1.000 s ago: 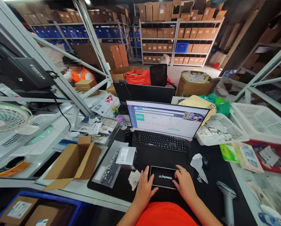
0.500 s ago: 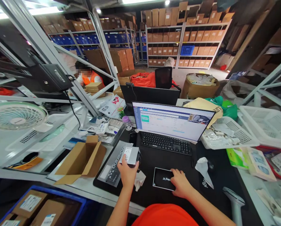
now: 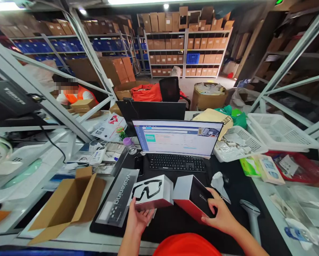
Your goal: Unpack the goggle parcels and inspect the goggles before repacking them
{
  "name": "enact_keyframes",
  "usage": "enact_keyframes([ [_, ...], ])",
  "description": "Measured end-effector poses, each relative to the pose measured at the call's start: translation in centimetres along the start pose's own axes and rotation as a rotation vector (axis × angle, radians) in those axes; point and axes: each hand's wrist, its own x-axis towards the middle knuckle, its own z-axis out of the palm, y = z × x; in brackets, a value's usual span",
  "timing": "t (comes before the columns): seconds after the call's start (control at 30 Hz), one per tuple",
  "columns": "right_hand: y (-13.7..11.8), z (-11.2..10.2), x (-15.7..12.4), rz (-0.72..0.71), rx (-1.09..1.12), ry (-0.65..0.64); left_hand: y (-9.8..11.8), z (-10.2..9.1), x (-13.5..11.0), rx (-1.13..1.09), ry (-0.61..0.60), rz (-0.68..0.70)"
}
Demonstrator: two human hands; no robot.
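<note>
A white box (image 3: 150,190) with a picture of dark-framed glasses is tilted up in front of the keyboard. My left hand (image 3: 139,216) grips its near left corner, thumb on the front and fingers underneath. Beside it, a small gap apart, a second box (image 3: 189,195) with grey, black and red sides leans at an angle. My right hand (image 3: 220,212) is closed round this box's right end, thumb at the lower edge. A clear printed plastic bag (image 3: 119,199) lies flat to the left of my left hand.
An open cardboard box (image 3: 68,202) stands at the left. Behind my hands are a keyboard (image 3: 177,162) and a lit monitor (image 3: 179,137). Tissue (image 3: 218,182), a mouse (image 3: 226,180) and a handheld scanner (image 3: 251,213) lie right. A person in an orange vest (image 3: 78,94) sits beyond the frame.
Both boxes have been turned and lifted, so the glasses picture and red sides now show. My hands have shifted their grips with them. The view has swung somewhat to the right.
</note>
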Motion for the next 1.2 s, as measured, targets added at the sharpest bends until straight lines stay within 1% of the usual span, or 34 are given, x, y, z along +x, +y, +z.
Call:
enact_keyframes([
  [0.07,-0.5,-0.3,-0.4,0.002,-0.044,-0.032,-0.5,0.9,-0.5,0.01,-0.057,-0.026],
  [0.13,-0.5,-0.6,-0.8,0.005,-0.119,-0.053,-0.7,1.6,-1.0,0.022,-0.109,-0.011],
  [0.23,-0.1,-1.0,-1.5,-0.007,-0.257,-0.079,-0.7,2.1,-1.7,0.046,-0.16,0.094],
  [0.37,-0.2,-1.3,-2.1,-0.035,-0.401,-0.15,-1.0,2.0,-2.1,0.133,-0.232,0.258],
  [0.43,-0.5,-1.1,-2.2,-0.034,-0.419,-0.187,-1.4,1.7,-2.0,0.185,-0.263,0.295],
  [0.5,-0.8,-0.5,-2.2,-0.02,-0.418,-0.205,-1.8,1.6,-1.8,0.229,-0.266,0.302],
  [0.6,-1.3,0.8,-1.9,0.006,-0.409,-0.191,-2.5,1.6,-1.6,0.278,-0.248,0.283],
  [0.7,-2.0,2.0,-1.3,0.031,-0.41,-0.124,-3.3,2.0,-1.6,0.289,-0.225,0.252],
  [0.77,-2.5,2.4,-0.9,0.044,-0.412,-0.071,-3.8,2.5,-1.7,0.276,-0.202,0.223],
  [0.87,-2.9,1.8,-0.6,0.008,-0.37,-0.031,-4.2,3.2,-1.5,0.234,-0.163,0.162],
  [0.9,-2.7,1.4,-0.7,-0.018,-0.343,-0.007,-4.3,3.3,-1.4,0.218,-0.156,0.137],
  [0.93,-2.4,1.0,-1.0,-0.04,-0.308,0.045,-4.2,3.5,-1.3,0.201,-0.154,0.11],
  [1.0,-1.1,0.5,-1.8,-0.047,-0.19,0.235,-4.0,3.7,-1.3,0.166,-0.156,0.055],
  [1.07,0.6,0.7,-2.7,0.009,0.022,0.444,-3.7,3.9,-1.3,0.13,-0.165,0.014],
  [1.1,1.5,1.2,-3.1,0.041,0.149,0.509,-3.5,3.9,-1.5,0.112,-0.171,0.002],
  [1.13,2.3,1.8,-3.4,0.063,0.268,0.528,-3.4,4.0,-1.6,0.096,-0.182,-0.005],
  [1.2,3.3,3.3,-3.6,0.07,0.421,0.491,-3.1,4.2,-2.0,0.066,-0.209,-0.001],
])
